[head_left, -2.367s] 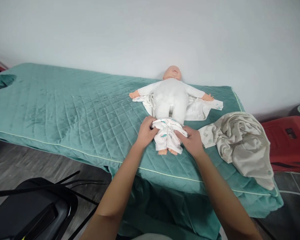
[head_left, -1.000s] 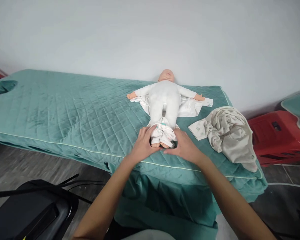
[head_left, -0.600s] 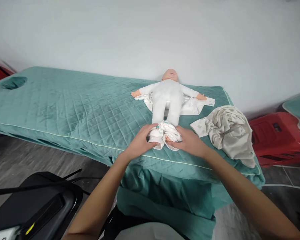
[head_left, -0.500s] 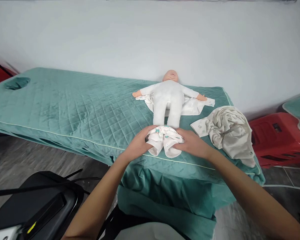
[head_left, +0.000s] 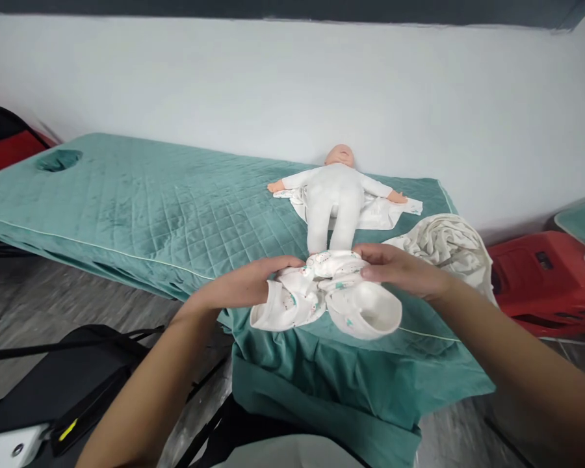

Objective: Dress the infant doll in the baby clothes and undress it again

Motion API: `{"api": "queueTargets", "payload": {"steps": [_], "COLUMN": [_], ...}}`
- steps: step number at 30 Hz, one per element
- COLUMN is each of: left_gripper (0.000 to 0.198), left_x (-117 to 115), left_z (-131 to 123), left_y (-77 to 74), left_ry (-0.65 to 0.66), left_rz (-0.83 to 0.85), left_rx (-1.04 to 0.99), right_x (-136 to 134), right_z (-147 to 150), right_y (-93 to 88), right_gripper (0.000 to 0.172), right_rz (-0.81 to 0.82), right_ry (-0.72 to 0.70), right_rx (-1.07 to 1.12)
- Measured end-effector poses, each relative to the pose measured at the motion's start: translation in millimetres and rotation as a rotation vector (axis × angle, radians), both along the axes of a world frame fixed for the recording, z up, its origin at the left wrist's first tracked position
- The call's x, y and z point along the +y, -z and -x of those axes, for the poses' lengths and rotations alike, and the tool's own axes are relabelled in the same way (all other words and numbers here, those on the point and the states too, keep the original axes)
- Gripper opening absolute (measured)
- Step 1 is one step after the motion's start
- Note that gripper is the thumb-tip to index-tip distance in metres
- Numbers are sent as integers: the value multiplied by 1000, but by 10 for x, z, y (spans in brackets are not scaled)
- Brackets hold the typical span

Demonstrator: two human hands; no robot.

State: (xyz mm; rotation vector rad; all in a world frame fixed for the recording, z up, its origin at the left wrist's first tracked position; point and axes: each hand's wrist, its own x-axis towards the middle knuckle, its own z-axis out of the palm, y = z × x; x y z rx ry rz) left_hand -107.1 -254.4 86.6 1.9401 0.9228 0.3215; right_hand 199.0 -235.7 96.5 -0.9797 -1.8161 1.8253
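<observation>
A baby doll (head_left: 338,185) in a white bodysuit lies on its back, arms spread, over an open white printed shirt (head_left: 377,213). At its feet I hold small white baby pants (head_left: 292,305) with a coloured print, bunched up, their two leg openings facing me. My left hand (head_left: 256,279) is closed on the pants' left side, its fingers partly hidden by the cloth. My right hand (head_left: 402,268) grips the waist area at the right between thumb and fingers. The doll's feet are hidden at the bunched cloth; whether they are inside it I cannot tell.
A teal quilted massage bed (head_left: 175,201) with a face hole stands along the white wall. A crumpled off-white cloth (head_left: 448,244) lies at its right end. Beyond it is a red plastic chair (head_left: 546,279). At lower left stands a black chair (head_left: 78,370) with items on it.
The pants have come nearer to me, and their leg openings are spread wider and turned towards me. Both hands have shifted on the cloth. The camera view has tilted up slightly.
</observation>
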Motion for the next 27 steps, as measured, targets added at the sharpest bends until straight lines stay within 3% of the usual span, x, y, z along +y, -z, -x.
{"api": "queueTargets", "payload": {"steps": [4,8,10,13,17,20,23,27], "left_gripper": [57,82,77,50,24,13,11,16], "left_x": [204,473,557,578,475,387,365,466], "left_z": [163,271,264,159,-81,-236,-303,-262], "left_y": [-328,-700,-861,-1045,-1205,-1285,-1335,-1328], "left_ry": [171,323,252,55,-131,-275,-368,-456], "left_rz": [12,76,89,-23,-407,-698,-867,-1024], "left_rx": [21,-120,-181,-175,-69,-98,-205,-351], "right_x": [155,309,350,378,401,397,372,363], "right_z": [-18,-11,-5,15,79,124,114,23], "right_y": [-346,-790,-998,-1231,-1378,-1447,-1541,-1652], "right_gripper": [38,41,42,43,43,44,42,37], "right_rz": [-179,-342,-407,-492,-528,-535,-581,-661], "right_ry": [28,-17,-26,-44,-141,-208,-141,58], "right_rx": [-95,-231,-272,-337,-486,-579,-616,-517]}}
